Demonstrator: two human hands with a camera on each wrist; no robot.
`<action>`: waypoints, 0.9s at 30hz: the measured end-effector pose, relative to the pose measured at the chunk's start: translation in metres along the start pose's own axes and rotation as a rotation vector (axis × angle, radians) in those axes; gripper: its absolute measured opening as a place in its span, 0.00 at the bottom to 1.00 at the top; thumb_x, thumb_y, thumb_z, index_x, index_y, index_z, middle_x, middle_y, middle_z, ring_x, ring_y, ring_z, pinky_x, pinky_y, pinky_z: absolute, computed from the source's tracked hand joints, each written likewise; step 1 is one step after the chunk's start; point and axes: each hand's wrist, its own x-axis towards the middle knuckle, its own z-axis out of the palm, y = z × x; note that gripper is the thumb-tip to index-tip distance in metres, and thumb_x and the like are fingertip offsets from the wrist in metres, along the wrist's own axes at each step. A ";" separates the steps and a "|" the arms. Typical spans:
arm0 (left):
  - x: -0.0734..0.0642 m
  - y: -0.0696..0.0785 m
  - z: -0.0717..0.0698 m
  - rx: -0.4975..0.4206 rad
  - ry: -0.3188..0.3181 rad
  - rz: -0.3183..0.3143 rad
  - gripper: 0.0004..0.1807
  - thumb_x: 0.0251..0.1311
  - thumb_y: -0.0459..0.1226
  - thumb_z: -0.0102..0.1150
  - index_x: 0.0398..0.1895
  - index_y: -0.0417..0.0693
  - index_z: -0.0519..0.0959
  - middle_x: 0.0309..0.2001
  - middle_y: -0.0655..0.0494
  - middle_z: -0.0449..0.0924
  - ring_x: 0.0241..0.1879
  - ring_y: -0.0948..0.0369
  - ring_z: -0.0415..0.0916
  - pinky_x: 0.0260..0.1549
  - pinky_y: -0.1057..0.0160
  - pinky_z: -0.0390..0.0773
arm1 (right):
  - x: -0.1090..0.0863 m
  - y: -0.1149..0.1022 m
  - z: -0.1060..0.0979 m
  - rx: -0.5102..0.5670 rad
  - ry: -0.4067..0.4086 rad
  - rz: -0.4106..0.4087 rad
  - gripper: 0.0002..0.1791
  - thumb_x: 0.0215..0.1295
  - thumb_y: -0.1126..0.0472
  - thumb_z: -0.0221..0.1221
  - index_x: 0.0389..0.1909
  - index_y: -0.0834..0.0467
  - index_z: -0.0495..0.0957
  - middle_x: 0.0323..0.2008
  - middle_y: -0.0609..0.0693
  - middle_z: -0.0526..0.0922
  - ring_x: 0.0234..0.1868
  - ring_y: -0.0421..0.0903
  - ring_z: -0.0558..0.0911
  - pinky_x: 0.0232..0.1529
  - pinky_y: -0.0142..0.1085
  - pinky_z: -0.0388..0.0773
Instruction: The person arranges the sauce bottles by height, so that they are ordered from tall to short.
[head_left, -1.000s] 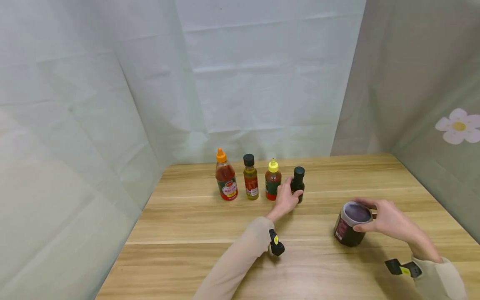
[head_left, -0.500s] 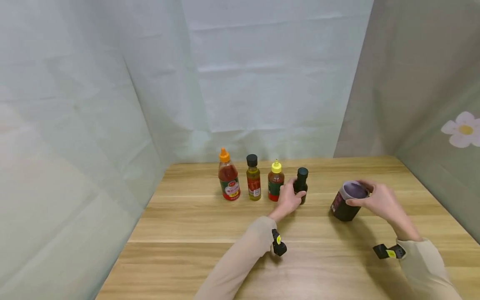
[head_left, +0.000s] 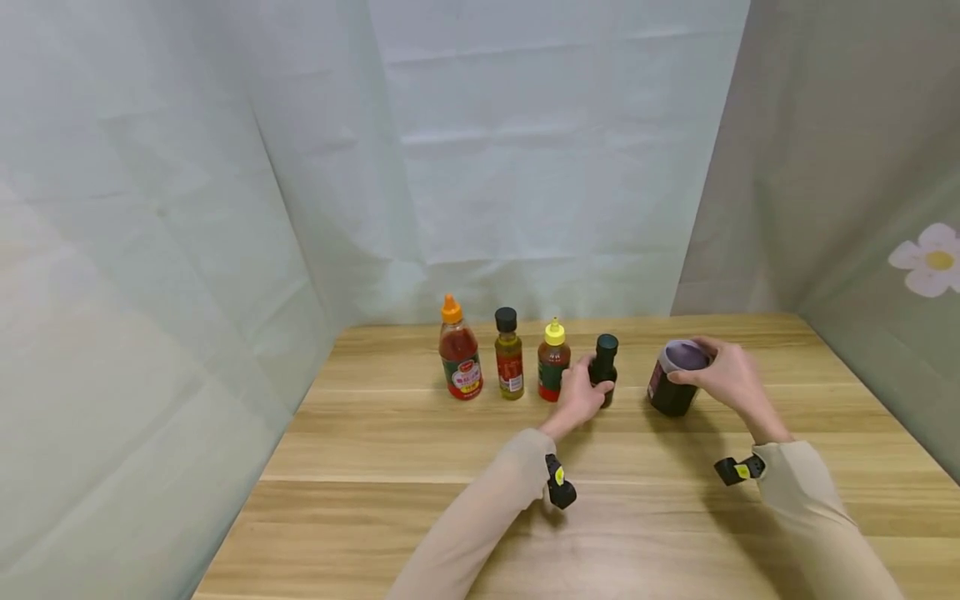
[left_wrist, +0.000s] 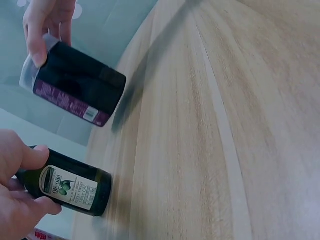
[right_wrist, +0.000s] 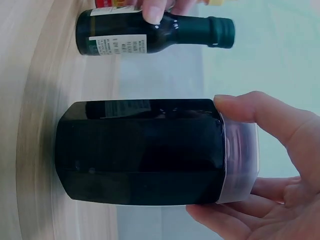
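Observation:
My left hand [head_left: 577, 396] grips a small dark green olive oil bottle [left_wrist: 70, 182], thumb on one side and fingers on the other. The bottle stands upright on the wooden table, its white label facing the left wrist camera. To its right, my right hand [head_left: 726, 375] holds a dark, many-sided jar [right_wrist: 140, 152] near the top, thumb and fingers on either side of its pale translucent lid [right_wrist: 240, 160]. A purple label [left_wrist: 70, 102] runs along the jar. Slightly tilted in the head view, the jar is close over the table, with a gap between it and the bottle.
Left of the olive oil bottle, a row continues with a yellow-capped sauce bottle [head_left: 553, 371], a black-capped bottle [head_left: 510, 367] and an orange-capped sauce bottle [head_left: 461, 358]. Behind the wooden table [head_left: 360, 442] hangs a pale cloth [head_left: 525, 167]; another cloth closes the right side.
My right hand has carried the jar left and away from me, closer to the olive oil bottle. My left hand keeps its grip on that bottle; the view has shifted slightly.

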 end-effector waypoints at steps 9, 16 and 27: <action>0.001 -0.004 0.004 -0.005 0.030 0.001 0.30 0.60 0.37 0.65 0.66 0.44 0.69 0.57 0.45 0.79 0.55 0.51 0.79 0.53 0.57 0.81 | 0.016 0.003 0.016 -0.037 0.037 -0.006 0.43 0.49 0.46 0.71 0.60 0.70 0.71 0.53 0.73 0.77 0.46 0.66 0.79 0.39 0.51 0.77; 0.002 -0.005 0.005 0.023 0.058 0.033 0.29 0.61 0.37 0.64 0.65 0.45 0.71 0.56 0.47 0.80 0.55 0.50 0.78 0.56 0.55 0.79 | 0.022 -0.001 0.021 -0.043 0.038 0.024 0.44 0.51 0.45 0.69 0.62 0.70 0.69 0.56 0.73 0.75 0.49 0.68 0.77 0.43 0.55 0.76; 0.004 -0.001 -0.001 0.086 0.043 0.065 0.34 0.60 0.38 0.65 0.69 0.41 0.65 0.63 0.45 0.74 0.60 0.50 0.74 0.59 0.55 0.77 | 0.023 -0.006 0.021 -0.009 0.015 -0.036 0.44 0.57 0.48 0.67 0.66 0.71 0.63 0.59 0.75 0.70 0.53 0.70 0.74 0.47 0.59 0.75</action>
